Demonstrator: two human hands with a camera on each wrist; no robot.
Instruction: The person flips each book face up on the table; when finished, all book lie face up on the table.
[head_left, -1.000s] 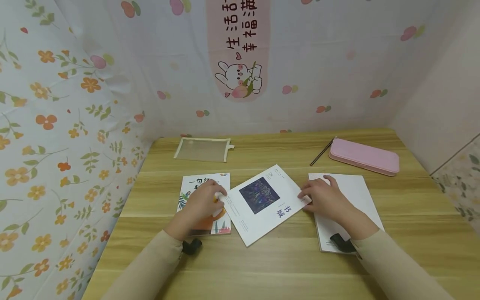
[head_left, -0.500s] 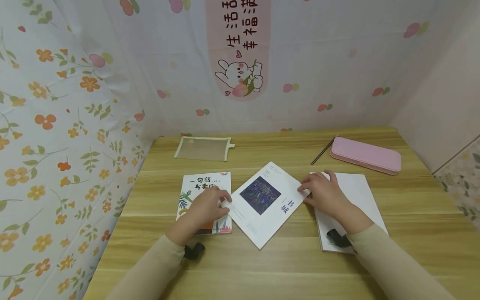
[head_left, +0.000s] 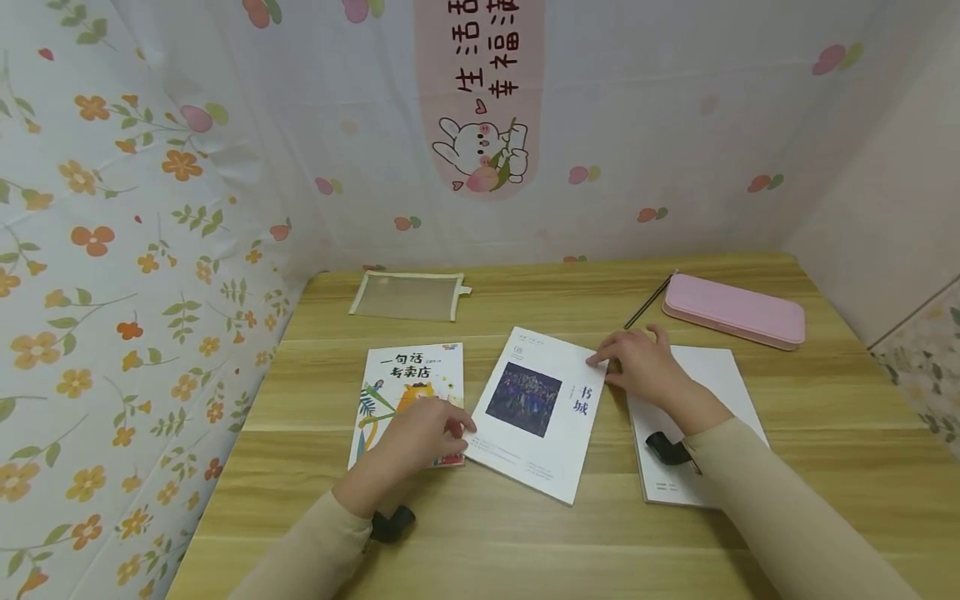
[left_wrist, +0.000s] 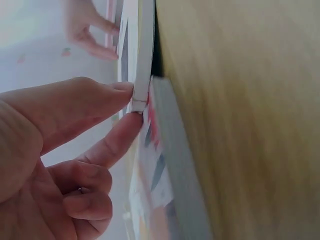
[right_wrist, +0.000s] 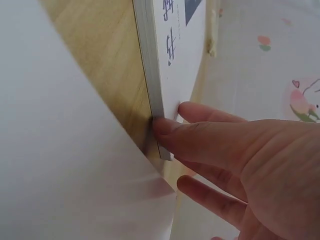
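A white magazine [head_left: 536, 412] with a dark square picture lies slightly turned in the middle of the table. My left hand [head_left: 416, 442] pinches its near-left corner; the left wrist view shows thumb and index finger at that corner of the magazine [left_wrist: 143, 55]. At the far-right corner my right hand [head_left: 648, 367] grips the edge between thumb and fingers, seen closely in the right wrist view. Partly under the left hand lies an illustrated book [head_left: 393, 392] with an orange figure. Below the right forearm is a plain white book [head_left: 723, 400], partly hidden.
A mesh zip pouch [head_left: 408, 298] lies at the back left of the wooden table [head_left: 510, 550]. Toward the back right are a pink pencil case [head_left: 733, 310] and thin dark sticks [head_left: 648, 302] beside it. Patterned cloth [head_left: 637, 125] hangs behind the table.
The magazine has turned clockwise and stands straighter. My left hand has come nearer to me with its corner, while the right hand has shifted slightly away from me.
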